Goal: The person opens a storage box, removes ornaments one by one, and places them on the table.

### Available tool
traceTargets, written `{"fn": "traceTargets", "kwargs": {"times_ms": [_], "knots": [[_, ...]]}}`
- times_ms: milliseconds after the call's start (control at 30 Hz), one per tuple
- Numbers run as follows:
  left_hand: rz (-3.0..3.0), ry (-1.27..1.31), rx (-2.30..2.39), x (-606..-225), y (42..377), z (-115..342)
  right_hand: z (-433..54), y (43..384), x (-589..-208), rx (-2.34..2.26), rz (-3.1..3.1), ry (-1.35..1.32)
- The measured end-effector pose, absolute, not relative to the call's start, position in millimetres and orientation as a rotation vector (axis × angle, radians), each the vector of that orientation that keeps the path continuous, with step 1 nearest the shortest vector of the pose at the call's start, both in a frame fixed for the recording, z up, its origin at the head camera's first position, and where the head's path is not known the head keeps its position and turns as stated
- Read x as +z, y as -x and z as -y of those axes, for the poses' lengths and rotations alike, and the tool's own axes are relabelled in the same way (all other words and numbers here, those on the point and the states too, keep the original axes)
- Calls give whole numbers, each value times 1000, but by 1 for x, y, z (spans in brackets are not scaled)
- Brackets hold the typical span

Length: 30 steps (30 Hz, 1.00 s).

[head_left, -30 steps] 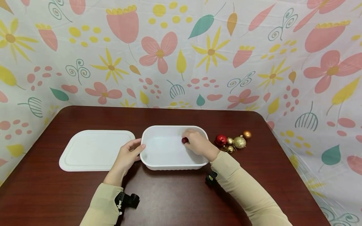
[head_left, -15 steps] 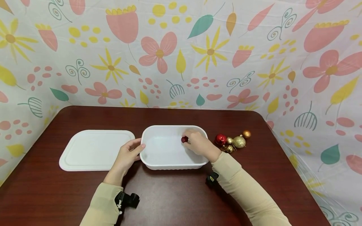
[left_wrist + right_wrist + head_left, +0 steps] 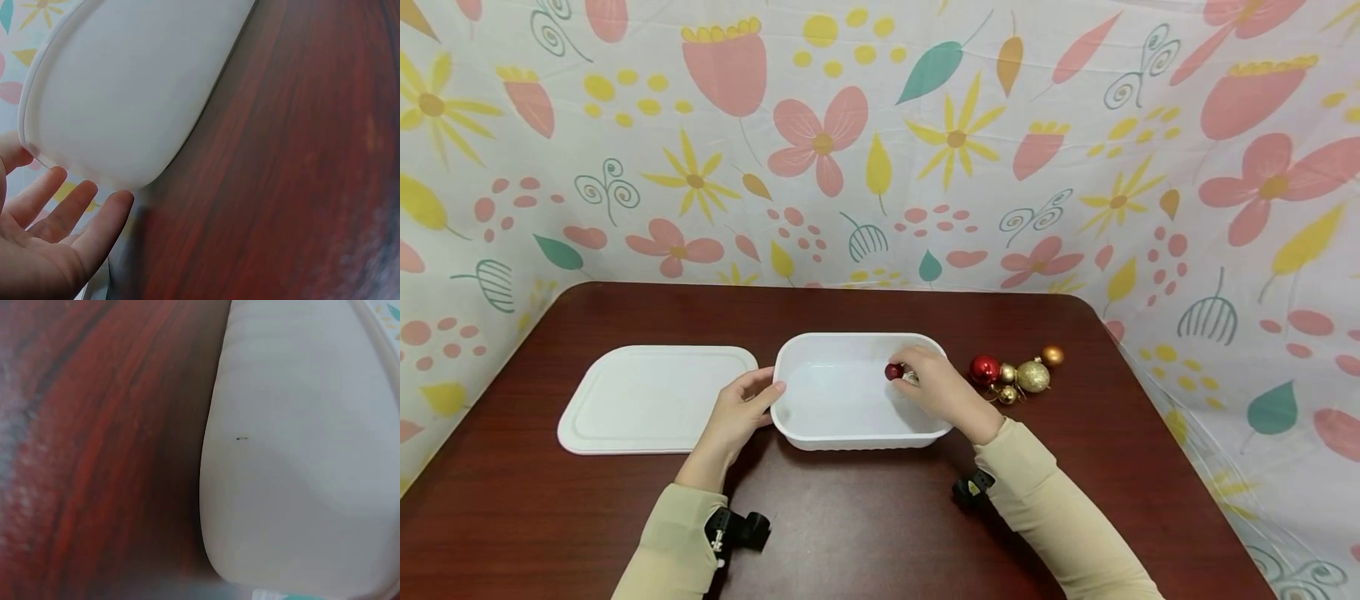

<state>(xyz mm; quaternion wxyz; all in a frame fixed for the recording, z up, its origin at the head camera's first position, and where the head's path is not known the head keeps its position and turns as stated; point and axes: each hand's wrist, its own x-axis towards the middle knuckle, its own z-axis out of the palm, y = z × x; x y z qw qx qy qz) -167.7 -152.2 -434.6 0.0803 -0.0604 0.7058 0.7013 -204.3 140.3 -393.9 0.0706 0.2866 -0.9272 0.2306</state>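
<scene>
A white plastic container (image 3: 827, 402) with rounded corners stands uncovered on the table. My left hand (image 3: 739, 417) grips its left end, thumb over the rim and fingers against the outer wall; the left wrist view shows those fingertips (image 3: 119, 203) at the container's end. My right hand (image 3: 940, 385) reaches inside at the right, thumb and forefinger round a small dark red Christmas ball (image 3: 892, 372). A shiny metallic cap (image 3: 912, 377) shows between these fingers. In the right wrist view only the container's outer wall (image 3: 281, 475) appears, with the hand out of sight.
A white lid (image 3: 655, 400) lies flat left of the container. To the right sit a larger red ball (image 3: 985, 369), a glittery gold ball (image 3: 1033, 377), an orange-gold ball (image 3: 1052, 357) and small gold ones (image 3: 1008, 394). Behind the brown table (image 3: 850, 517) hangs a flowered cloth (image 3: 880, 158).
My right hand has shifted slightly right and its fingers have spread a little, so the metallic cap now shows. The red ball has moved slightly right. My left hand and the container have stayed put.
</scene>
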Motion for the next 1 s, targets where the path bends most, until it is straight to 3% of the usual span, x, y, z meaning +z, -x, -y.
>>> {"fn": "traceTargets", "kwargs": {"times_ms": [467, 1000], "knots": [[-2101, 182, 2092, -436, 168, 152, -153, 192, -397, 1002, 2637, -763], [-2113, 189, 2088, -435, 168, 151, -171, 185, -400, 1015, 2472, -749]]}}
